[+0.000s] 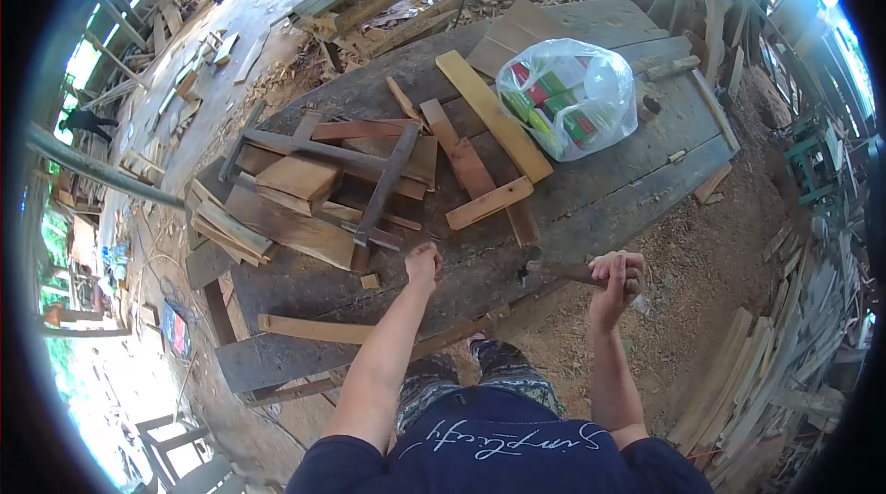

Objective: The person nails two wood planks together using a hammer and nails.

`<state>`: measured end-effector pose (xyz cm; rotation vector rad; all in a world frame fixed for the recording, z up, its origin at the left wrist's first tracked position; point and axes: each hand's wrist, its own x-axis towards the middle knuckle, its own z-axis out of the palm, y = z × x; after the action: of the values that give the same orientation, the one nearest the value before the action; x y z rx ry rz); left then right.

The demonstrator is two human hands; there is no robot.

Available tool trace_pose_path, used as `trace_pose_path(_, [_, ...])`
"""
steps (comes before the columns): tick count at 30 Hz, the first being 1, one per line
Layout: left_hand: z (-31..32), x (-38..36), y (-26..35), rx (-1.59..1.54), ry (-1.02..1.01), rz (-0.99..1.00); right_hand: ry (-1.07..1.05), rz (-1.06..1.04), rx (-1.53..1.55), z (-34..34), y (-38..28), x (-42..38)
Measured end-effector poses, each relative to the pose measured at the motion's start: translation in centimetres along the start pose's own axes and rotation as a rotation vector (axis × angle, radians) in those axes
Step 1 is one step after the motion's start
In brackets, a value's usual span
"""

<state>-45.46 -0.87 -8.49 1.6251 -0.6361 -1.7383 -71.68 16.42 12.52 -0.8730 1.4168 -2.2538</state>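
Hammer [565,271] sits in the curled right hand [614,280]; grip firmly, wrist loose. Swing clear of the left hand [424,265], closed beside the wooden frame [386,182], contents unclear

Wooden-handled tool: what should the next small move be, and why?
Perhaps bring the tool toward the left hand: the right hand grips its handle, but its head is apart from the left hand, which is closed near the wooden frame, its contents unclear.

Single head-worn view, looking forward and steeply down over workbench [591,208].
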Motion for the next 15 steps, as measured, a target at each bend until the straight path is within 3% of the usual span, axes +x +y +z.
trace_pose_path(4, [-3.6,-6.5,-2.1,0.069,-0.140,-0.021,-0.011,0.021,-0.091,0.1,-0.6,0.0])
trace_pose_path(9, [-9.5,-13.2,-7.7,0.061,0.074,-0.097,-0.060,-0.046,-0.279,0.4,-1.0,0.1])
trace_pose_path(11, [-11.7,-14.9,-9.8,0.263,0.082,-0.061,-0.130,-0.032,-0.250,0.8,-0.4,0.2])
trace_pose_path(13, [-13.7,-17.3,-9.8,0.274,0.151,-0.049,-0.168,-0.052,-0.237,1.7,-0.1,-0.1])
trace_pose_path(15, [-15.0,-17.8,-10.2,0.294,0.170,-0.021,-0.251,0.049,0.040,2.7,-0.2,0.0])
